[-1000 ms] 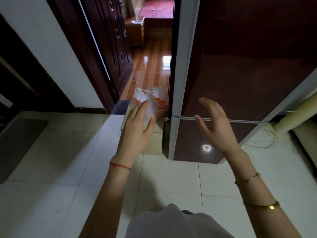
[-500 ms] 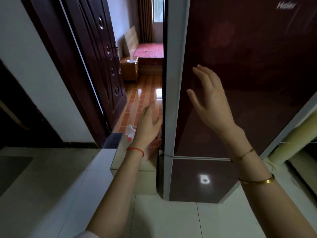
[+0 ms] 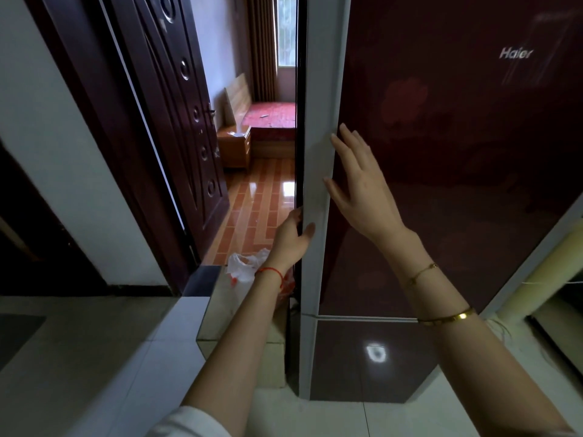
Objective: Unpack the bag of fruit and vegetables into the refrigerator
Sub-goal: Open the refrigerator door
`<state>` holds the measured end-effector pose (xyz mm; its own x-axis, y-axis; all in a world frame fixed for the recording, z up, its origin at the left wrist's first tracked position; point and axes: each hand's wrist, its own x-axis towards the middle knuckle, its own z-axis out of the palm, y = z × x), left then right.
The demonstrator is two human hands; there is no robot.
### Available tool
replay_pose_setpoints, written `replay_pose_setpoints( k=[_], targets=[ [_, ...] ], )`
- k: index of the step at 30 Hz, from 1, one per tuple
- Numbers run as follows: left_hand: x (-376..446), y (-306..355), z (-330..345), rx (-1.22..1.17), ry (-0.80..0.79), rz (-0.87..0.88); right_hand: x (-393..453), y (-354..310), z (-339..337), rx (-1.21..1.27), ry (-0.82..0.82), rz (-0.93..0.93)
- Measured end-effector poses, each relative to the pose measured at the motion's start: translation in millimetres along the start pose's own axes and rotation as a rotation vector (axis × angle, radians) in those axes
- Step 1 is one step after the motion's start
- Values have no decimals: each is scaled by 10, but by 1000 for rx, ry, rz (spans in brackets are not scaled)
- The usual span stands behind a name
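A tall dark-red refrigerator (image 3: 457, 159) with a white side edge stands shut in front of me. My left hand (image 3: 290, 238) grips the left edge of its upper door, fingers hooked behind the edge and thumb on the white strip. My right hand (image 3: 356, 181) is raised with straight fingers at the door's front, close to the same edge. A white and orange plastic bag (image 3: 244, 268) sits on a low box (image 3: 220, 313) left of the refrigerator, partly hidden by my left wrist.
A dark wooden door (image 3: 170, 127) stands open on the left, leading to a room with a red-tiled floor (image 3: 262, 203) and a bed. A pale pipe (image 3: 549, 266) leans right of the refrigerator. White floor tiles (image 3: 94, 357) lie below.
Both hands have risen from above the bag to the refrigerator door. My left hand has taken hold of the door's edge, and my view has tilted upward.
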<state>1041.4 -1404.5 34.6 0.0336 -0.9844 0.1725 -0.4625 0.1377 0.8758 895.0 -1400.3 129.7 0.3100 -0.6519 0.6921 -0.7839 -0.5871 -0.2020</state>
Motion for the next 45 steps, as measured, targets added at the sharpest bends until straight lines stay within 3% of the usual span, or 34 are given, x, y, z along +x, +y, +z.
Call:
replay_pose_setpoints(
  k=[12, 22, 32, 45],
  targets=[
    [-21, -30, 59, 31, -11, 19, -42, -4, 33, 17, -48, 29],
    [-593, -164, 101, -69, 128, 156, -557, -272, -124, -93, 145, 3],
    [-1439, -42, 97, -38, -24, 319, -1195, -728, -432, -100, 284, 144],
    [-2126, 329, 269, 101, -187, 765, -2068, -1006, -1237, -278, 421, 279]
  ],
)
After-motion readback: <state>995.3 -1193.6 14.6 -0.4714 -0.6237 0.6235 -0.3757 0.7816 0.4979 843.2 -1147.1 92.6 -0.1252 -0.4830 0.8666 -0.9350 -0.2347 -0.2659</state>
